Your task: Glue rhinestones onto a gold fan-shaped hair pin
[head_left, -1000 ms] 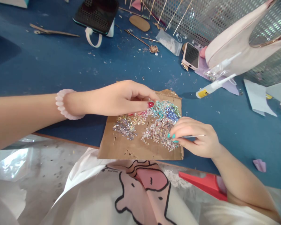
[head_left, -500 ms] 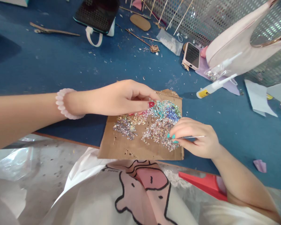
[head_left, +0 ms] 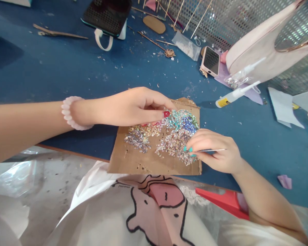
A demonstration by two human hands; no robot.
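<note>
Nothing visibly shifts, so work seems paused: the right hand [head_left: 218,150] pinches a thin silver metal tool [head_left: 212,150] over glittering multicoloured flakes [head_left: 172,142] on flat brown cardboard [head_left: 133,164]; the left hand [head_left: 136,107] curls (hold hidden).

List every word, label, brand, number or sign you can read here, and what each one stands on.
"momi", or close to it: small dark lettering on the printed garment, possibly upside down.
Yellow label on the white bottle: too small and blurred to read.
Nothing else legible.
</note>
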